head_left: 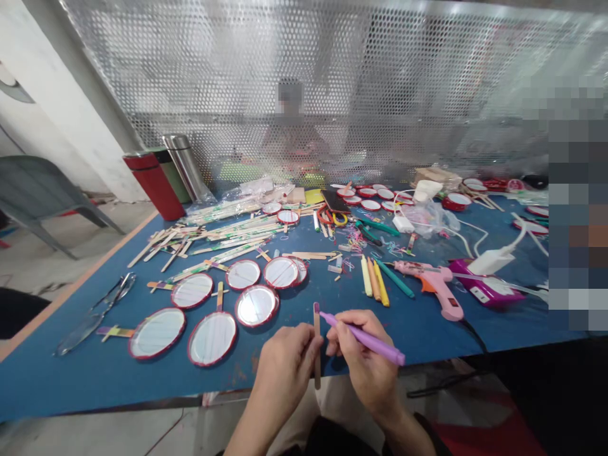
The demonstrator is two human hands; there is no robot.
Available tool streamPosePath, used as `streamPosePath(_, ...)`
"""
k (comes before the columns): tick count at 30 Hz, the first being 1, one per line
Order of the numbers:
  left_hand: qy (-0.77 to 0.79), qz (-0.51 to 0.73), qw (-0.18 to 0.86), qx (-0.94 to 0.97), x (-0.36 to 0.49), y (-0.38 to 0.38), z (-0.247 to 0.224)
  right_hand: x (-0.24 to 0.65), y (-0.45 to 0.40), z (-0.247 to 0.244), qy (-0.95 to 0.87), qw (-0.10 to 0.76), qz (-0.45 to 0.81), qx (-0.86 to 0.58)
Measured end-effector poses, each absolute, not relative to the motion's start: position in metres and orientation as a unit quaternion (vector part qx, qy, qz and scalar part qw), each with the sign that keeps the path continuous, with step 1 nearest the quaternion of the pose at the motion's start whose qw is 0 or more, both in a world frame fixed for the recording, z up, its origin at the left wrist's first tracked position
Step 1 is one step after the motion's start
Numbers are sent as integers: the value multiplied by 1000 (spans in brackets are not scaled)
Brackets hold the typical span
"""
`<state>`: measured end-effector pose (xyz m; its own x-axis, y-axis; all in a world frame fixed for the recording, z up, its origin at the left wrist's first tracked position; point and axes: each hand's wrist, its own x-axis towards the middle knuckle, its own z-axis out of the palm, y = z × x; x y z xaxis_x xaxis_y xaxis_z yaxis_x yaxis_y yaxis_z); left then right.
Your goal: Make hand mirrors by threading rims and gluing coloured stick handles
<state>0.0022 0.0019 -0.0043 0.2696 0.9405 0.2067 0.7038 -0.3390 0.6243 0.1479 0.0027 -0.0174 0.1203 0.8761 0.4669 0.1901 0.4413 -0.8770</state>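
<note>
My left hand pinches a flat wooden craft stick upright, just off the front edge of the blue table. My right hand grips a purple marker, its tip against the upper end of the stick. Near my left hand lie several round red-rimmed mirrors with wooden stick handles. A pink hot glue gun rests to the right, beyond my right hand. The stick's far face is hidden from me.
Loose craft sticks, crayons, rubber bands and scissors crowd the table. A white charger and cables lie at right. Bottles stand at the back by a perforated metal screen, with a person behind it.
</note>
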Motion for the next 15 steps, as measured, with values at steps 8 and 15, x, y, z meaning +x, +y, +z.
streamPosePath(8, 543, 282, 220, 760, 2, 1, -5, 149, 3, -17, -599, 603, 288, -441)
streamPosePath(15, 541, 287, 221, 759, 2, 2, -5, 149, 2, -16, -608, 599, 293, -431)
